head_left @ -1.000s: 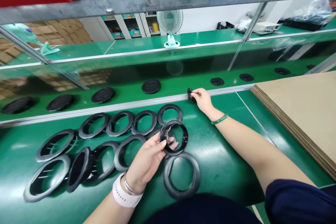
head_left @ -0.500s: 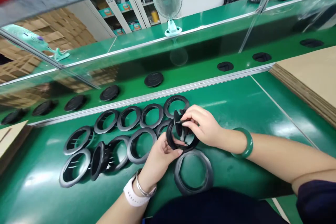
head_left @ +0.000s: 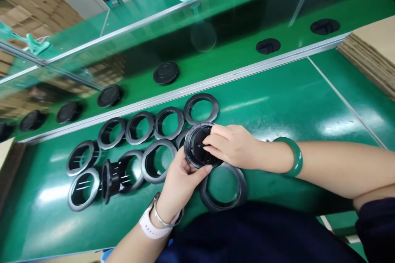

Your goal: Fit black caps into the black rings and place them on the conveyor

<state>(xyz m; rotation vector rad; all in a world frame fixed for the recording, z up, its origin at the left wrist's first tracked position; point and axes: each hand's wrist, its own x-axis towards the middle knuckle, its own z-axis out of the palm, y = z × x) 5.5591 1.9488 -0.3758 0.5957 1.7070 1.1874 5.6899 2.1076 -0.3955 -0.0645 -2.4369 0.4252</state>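
A black plastic ring (head_left: 191,148) stands tilted between the two hands above the green bench mat (head_left: 277,109), its round face turned up and toward the right hand; being round, it shows no long axis. The left hand (head_left: 180,187) cups its lower rim, with the thumb (head_left: 205,171) lying along the edge and the fingers tucked behind it, out of view. The right hand (head_left: 234,146) comes in from the right, its fingers (head_left: 212,141) close together and laid across the ring's slotted centre; whether its thumb grips is hidden. The held ring sits just above a flat ring (head_left: 222,189) and almost against a row of similar rings (head_left: 169,123) on its left side, so room there is tight. Open green mat spreads to the upper right, up to a silver aluminium rail (head_left: 197,88) running behind the rings. A stack of cardboard sheets (head_left: 370,51) lies at the far right corner
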